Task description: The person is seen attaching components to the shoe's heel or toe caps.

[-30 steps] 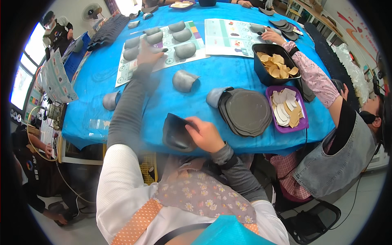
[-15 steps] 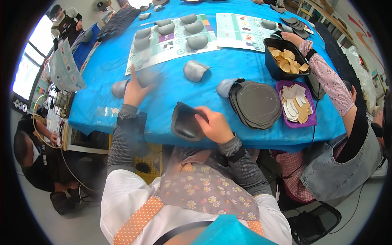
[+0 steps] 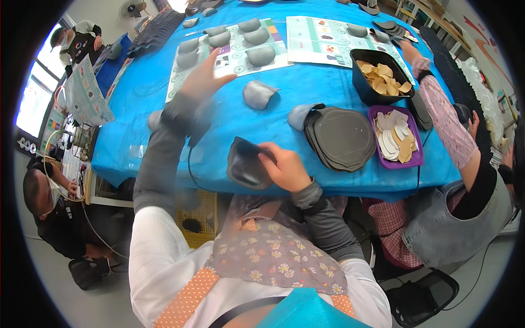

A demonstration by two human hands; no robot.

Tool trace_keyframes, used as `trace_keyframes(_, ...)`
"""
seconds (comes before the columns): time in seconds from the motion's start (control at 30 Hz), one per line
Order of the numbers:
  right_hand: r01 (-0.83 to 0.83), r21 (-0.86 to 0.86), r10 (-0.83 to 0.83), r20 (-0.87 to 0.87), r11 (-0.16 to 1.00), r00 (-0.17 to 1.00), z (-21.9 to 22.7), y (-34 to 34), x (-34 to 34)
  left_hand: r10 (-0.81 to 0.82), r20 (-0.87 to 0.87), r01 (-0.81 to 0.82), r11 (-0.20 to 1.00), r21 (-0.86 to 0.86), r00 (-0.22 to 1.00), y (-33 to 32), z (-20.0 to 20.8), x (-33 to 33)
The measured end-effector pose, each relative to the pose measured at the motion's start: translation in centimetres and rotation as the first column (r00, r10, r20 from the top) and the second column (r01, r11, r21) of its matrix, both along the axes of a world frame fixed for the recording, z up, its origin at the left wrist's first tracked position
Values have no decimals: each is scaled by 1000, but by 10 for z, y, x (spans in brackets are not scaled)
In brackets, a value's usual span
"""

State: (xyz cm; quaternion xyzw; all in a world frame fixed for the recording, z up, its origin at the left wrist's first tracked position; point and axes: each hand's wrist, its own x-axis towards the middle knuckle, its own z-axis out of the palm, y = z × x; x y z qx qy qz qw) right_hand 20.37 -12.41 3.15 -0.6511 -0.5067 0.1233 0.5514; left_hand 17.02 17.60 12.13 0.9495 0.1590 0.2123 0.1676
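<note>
My right hand (image 3: 287, 167) grips the edge of a dark, curved, cup-like piece (image 3: 245, 163) just over the table's near edge, thumb on its inner side. My left hand (image 3: 202, 79) is stretched forward over the table, slightly blurred, with thumb and fingers apart and nothing visible in it. It is nearest to a printed sheet (image 3: 232, 64) bearing several grey curved pieces (image 3: 261, 56). Another grey curved piece (image 3: 261, 95) lies alone on the blue cover. At the left, one more (image 3: 153, 119) is partly hidden by my left forearm.
A stack of flat dark rounded pieces (image 3: 344, 138) stands right of my right hand, a grey curved piece (image 3: 302, 116) against it. Beyond are a purple basket (image 3: 421, 159) and a black bin (image 3: 367, 94) of cut pieces. A co-worker's arm (image 3: 451, 117) reaches in from the right. A cable (image 3: 190, 167) hangs left.
My left hand has moved forward and slightly right, toward the printed sheet. The blurred grey piece beside it earlier no longer shows. My right hand keeps its hold, almost still.
</note>
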Motion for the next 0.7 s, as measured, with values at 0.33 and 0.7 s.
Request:
trace_keyframes(0.33, 13, -30, -14, -8, 999, 1000, -3, -2, 6, 384, -356, -395, 918, 45, 852, -4, -24, 182)
trace_keyframes(0.7, 25, -4, -25, -10, 1000, 1000, -5, -1, 9, 492, -398, -488, 865, 119, 775, 0, -38, 199)
